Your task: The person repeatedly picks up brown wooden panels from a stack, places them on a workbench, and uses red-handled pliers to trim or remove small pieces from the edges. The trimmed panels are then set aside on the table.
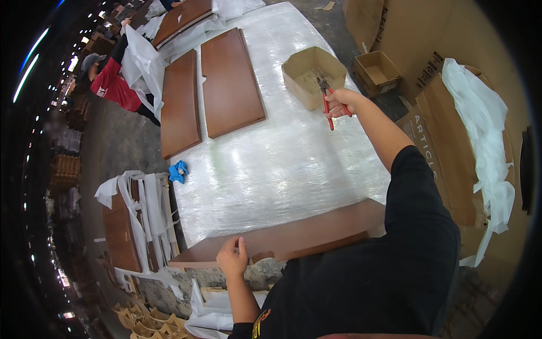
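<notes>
My right hand (342,101) grips a pair of pliers (329,104) with red handles and dark jaws. Their jaws are over the near rim of an open cardboard box (305,97) on the wrapped table (265,169). Along the near edge of that table, close to my body, lies a long brown wooden panel (305,229) with a small notch in its near edge. My left hand (232,257) is closed on this edge beside the notch, thumb up; its fingertips are partly hidden.
Two brown panels (231,82) (180,104) lie on the far left, near crumpled blue material (178,171). A person in red (116,85) handles white wrapping at left. Wrapped panels (135,220) stand by the left edge. At right are a small carton (377,70) and cardboard with foam sheet (480,124).
</notes>
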Tool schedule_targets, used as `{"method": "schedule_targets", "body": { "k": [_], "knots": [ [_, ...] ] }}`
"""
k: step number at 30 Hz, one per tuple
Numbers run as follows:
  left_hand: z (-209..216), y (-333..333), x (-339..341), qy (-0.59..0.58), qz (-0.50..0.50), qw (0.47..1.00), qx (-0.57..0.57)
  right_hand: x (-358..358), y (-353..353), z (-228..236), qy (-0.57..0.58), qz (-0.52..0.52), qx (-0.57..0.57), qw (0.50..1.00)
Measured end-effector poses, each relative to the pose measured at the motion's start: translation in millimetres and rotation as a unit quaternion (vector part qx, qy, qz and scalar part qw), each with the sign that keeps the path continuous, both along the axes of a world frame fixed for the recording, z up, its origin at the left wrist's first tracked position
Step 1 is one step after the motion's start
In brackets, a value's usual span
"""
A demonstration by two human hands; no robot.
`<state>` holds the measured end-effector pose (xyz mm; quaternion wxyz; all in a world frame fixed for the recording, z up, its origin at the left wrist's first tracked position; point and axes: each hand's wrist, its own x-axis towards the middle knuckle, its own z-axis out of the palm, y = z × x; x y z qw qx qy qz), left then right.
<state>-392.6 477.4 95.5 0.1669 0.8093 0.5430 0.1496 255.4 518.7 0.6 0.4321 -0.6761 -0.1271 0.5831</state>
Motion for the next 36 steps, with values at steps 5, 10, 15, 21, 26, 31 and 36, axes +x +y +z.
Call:
{"method": "schedule_targets", "body": {
  "k": [5,10,15,21,26,31,36],
  "knots": [
    [-19.0,46.9,28.8,0.001,-0.033,0.999,0.041,11.5,20.4,25.7,-0.042,0.007,-0.003,0.999],
    [-33.5,70.8,60.5,-0.014,-0.021,1.000,0.003,15.5,64.1,-7.0,-0.265,0.014,-0.111,0.958],
    [-40.7,70.7,90.2,-0.016,-0.027,0.999,0.005,31.9,63.0,-4.4,-0.636,0.213,-0.171,0.722],
    [-38.1,66.0,102.1,-0.017,-0.009,1.000,0.007,42.0,48.7,6.8,-0.689,0.248,-0.220,0.645],
    [-33.8,58.8,95.8,-0.017,-0.003,1.000,0.005,37.6,39.8,-1.3,-0.705,0.277,-0.225,0.612],
    [-35.6,59.6,96.1,-0.033,0.013,0.999,0.008,35.4,35.0,27.8,-0.700,0.308,-0.274,0.584],
    [-32.6,50.3,91.0,-0.029,0.014,0.999,-0.001,32.2,11.5,55.2,-0.736,0.326,-0.282,0.522]
  ]
}}
